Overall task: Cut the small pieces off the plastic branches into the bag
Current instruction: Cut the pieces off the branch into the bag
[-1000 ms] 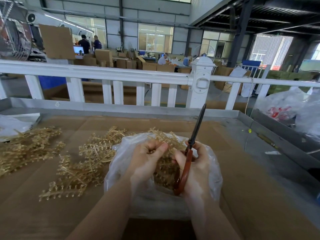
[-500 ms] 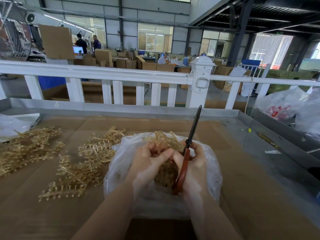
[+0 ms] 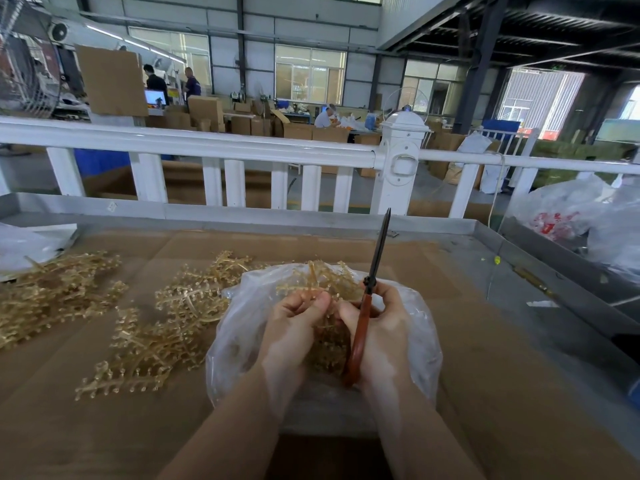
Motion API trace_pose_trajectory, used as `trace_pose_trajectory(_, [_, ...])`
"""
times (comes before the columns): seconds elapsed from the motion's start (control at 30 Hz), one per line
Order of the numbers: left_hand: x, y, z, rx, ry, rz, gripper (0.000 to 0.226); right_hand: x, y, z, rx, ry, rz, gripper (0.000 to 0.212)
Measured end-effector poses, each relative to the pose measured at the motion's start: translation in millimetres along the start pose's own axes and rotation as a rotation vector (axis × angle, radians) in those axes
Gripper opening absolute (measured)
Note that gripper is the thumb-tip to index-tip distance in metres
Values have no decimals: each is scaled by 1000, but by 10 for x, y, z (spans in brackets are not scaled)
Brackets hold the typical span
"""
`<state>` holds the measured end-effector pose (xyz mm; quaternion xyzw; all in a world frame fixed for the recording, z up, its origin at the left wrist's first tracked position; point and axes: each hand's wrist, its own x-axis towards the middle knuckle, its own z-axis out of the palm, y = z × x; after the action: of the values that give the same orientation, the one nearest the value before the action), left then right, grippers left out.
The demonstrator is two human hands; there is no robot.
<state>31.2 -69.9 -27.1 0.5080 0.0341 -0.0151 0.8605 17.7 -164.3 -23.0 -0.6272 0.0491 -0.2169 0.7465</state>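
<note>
A clear plastic bag (image 3: pixel 420 336) lies open on the cardboard-covered table (image 3: pixel 485 358) in front of me. Both my hands are over its mouth. My left hand (image 3: pixel 294 327) pinches a golden plastic branch (image 3: pixel 320 280) that sticks up above the bag. My right hand (image 3: pixel 379 327) grips scissors (image 3: pixel 375 258) with red-brown handles; their dark blades are closed and point up and away. Golden pieces lie inside the bag between my hands.
Piles of golden plastic branches lie on the table at left (image 3: pixel 52 292) and centre-left (image 3: pixel 166 323). A white railing (image 3: pixel 242 150) runs behind the table's raised metal rim (image 3: pixel 491 237). More plastic bags (image 3: pixel 568 209) sit at the right; another (image 3: pixel 20 244) at far left.
The branch in my left hand has turned and risen slightly above the bag. The scissors stayed upright, shifting a little left. The bag has not moved.
</note>
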Motion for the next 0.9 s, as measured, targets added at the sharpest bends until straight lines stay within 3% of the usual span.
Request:
trace_pose_trajectory(0.13, [58,-33,11,179,103,120,22,22,-37,10,-108,-38,-17,31])
trace_pose_trajectory(0.37, [105,115,-93,467,129,330,17,77,-74,-81,-401,-168,-111,25])
trace_pose_trajectory(0.63, [200,199,-178,500,147,399,7,74,-56,-146,-716,-406,-124,30])
trace_pose_trajectory(0.9, [258,196,-183,548,211,428,20,61,-66,-154,-879,-495,-151,38])
